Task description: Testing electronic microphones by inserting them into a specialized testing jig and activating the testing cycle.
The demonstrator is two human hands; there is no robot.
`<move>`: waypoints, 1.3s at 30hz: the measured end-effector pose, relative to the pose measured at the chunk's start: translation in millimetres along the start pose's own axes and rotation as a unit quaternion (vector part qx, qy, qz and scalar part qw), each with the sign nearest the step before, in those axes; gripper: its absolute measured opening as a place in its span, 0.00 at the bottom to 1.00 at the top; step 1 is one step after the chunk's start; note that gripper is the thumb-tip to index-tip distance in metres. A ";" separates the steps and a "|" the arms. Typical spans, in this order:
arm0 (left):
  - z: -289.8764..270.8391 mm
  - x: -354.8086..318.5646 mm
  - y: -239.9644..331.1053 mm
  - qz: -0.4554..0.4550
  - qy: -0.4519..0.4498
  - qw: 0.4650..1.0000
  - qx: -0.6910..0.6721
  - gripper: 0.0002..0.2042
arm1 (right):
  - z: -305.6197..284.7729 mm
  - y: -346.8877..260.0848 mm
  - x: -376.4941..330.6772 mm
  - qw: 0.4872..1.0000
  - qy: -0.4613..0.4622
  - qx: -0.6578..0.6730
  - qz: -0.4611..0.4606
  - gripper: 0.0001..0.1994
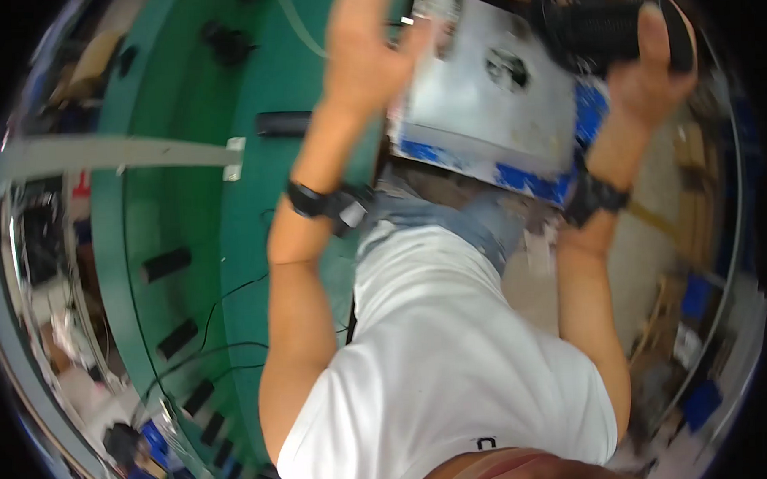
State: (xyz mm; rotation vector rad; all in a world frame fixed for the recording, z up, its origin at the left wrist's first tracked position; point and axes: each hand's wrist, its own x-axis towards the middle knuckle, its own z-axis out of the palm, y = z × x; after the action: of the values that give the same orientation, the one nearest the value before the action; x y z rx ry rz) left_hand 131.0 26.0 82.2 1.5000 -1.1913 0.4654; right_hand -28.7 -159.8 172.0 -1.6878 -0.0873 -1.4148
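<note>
My right hand (648,82) is closed round a black cylindrical speaker (600,31) with a mesh-like surface, at the upper right; the thumb lies across its end. This speaker is held above the far right corner of a silvery metal plate (471,93) with a round dark opening (508,69). Blurred by motion, my left hand (364,58) is raised at the plate's left side, thumb apart from the fingers, and nothing shows in it. The top edge cuts off its fingertips. Both wrists wear black bands.
A green work surface (256,210) runs along my left, with several black cylinders (166,265) lying on it and dark cables (225,304). A pale bar (119,156) reaches over it. Blue worn edging (482,170) borders the metal plate. Another person (138,455) is at the lower left.
</note>
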 end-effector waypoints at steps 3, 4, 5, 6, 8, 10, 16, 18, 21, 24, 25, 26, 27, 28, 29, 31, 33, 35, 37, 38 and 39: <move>-10.4 -10.2 58.9 0.066 -0.043 0.996 -0.043 0.33 | 40.0 -11.2 -53.8 0.985 -0.169 0.013 0.039 0.32; -14.9 -29.3 67.1 0.011 -0.047 0.999 0.003 0.38 | 62.5 -5.5 -77.4 0.975 -0.191 0.088 0.068 0.32; -20.8 -43.6 66.5 -0.042 -0.071 0.997 -0.004 0.38 | 71.3 -6.8 -97.5 0.973 -0.195 0.080 0.096 0.35; -25.2 -60.7 67.2 -0.099 -0.098 0.990 -0.018 0.39 | 76.0 -10.9 -114.7 0.964 -0.219 0.065 0.138 0.38; -56.2 -91.1 63.1 -0.316 -0.066 0.946 -0.022 0.34 | 76.4 1.0 -154.9 0.941 -0.296 0.016 0.160 0.45; -106.5 -140.0 38.9 -0.418 0.092 0.904 0.010 0.31 | 74.3 -3.5 -192.4 0.890 -0.355 0.035 0.285 0.37; -268.9 -219.8 -85.0 -0.299 0.438 0.848 0.019 0.25 | 27.7 21.1 -260.6 0.789 -0.414 0.048 0.452 0.21; -304.9 -233.2 -124.2 -0.321 0.502 0.799 0.082 0.27 | 17.6 28.6 -272.6 0.782 -0.350 0.070 0.511 0.19; -334.3 -256.4 -150.9 -0.413 0.432 0.767 0.235 0.34 | 14.6 31.1 -282.3 0.780 -0.346 0.078 0.515 0.17; -331.7 -256.4 -153.8 -0.494 0.342 0.734 0.317 0.42 | 11.3 34.5 -290.0 0.785 -0.333 0.071 0.517 0.17; -325.8 -249.2 -147.0 -0.491 0.324 0.732 0.344 0.41 | 10.0 32.5 -291.8 0.789 -0.318 0.064 0.521 0.17; -322.7 -243.1 -146.2 -0.487 0.306 0.729 0.372 0.40 | 8.7 31.0 -293.6 0.793 -0.303 0.058 0.526 0.18; -330.3 -241.5 -142.4 -0.453 0.318 0.753 0.356 0.39 | 6.1 28.3 -295.2 0.792 -0.303 0.060 0.526 0.18; -348.4 -243.0 -134.4 -0.416 0.334 0.772 0.344 0.38 | 5.9 26.9 -296.0 0.789 -0.294 0.064 0.536 0.18; -375.6 -247.2 -136.7 -0.349 0.353 0.796 0.346 0.33 | 6.1 25.9 -296.6 0.785 -0.286 0.068 0.545 0.18; -404.1 -232.0 -126.9 -0.294 0.317 0.751 0.500 0.27 | -3.0 25.9 -298.4 0.785 -0.273 0.055 0.553 0.18; -427.6 -237.2 -118.9 -0.353 0.216 0.693 0.591 0.29 | -15.4 27.9 -299.4 0.784 -0.265 0.049 0.558 0.18; -464.0 -270.1 -105.3 -0.476 0.071 0.640 0.599 0.31 | -13.6 36.3 -300.4 0.782 -0.280 0.053 0.554 0.17; -455.7 -303.8 -95.7 -0.462 0.028 0.677 0.572 0.31 | -7.0 40.4 -298.4 0.779 -0.283 0.055 0.556 0.17; -443.7 -304.3 -93.6 -0.484 0.039 0.651 0.584 0.29 | -6.6 40.7 -296.1 0.779 -0.278 0.046 0.560 0.17; -427.3 -302.6 -89.3 -0.489 0.044 0.633 0.598 0.28 | -3.4 40.1 -293.9 0.782 -0.269 0.055 0.559 0.16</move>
State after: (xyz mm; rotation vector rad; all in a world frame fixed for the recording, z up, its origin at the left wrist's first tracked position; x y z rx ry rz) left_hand 213.0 527.2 -73.2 2.8854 0.3964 0.5482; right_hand -109.0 -47.7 -90.7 -1.5208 0.4491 -0.0218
